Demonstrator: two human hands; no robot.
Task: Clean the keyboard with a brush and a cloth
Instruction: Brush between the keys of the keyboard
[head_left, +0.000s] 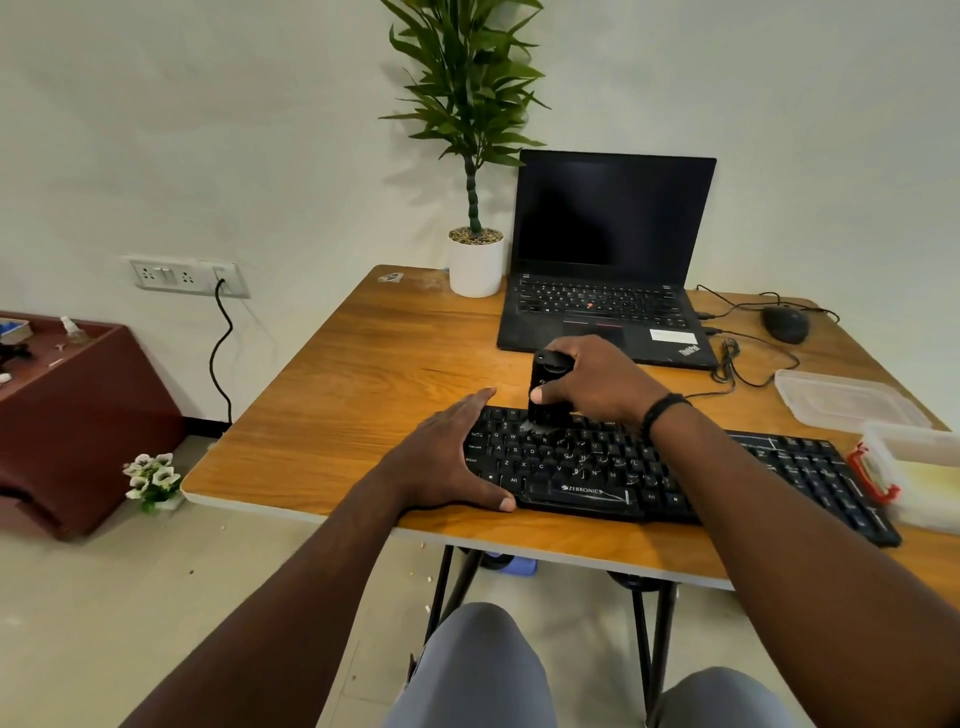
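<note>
Right hand (597, 382) grips brush (548, 395) on keyboard (675, 470); left hand (452, 457) flat, bracing; laptop (602, 260) behind.

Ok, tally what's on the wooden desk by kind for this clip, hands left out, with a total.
Keyboards: 1, the black keyboard
Brushes: 1, the black brush held on the keys
Laptops: 1, laptop
Mice: 1, mouse
Potted plants: 1, plant
Clear plastic containers: 1, container
Container lids: 1, lid
Total: 7
</note>
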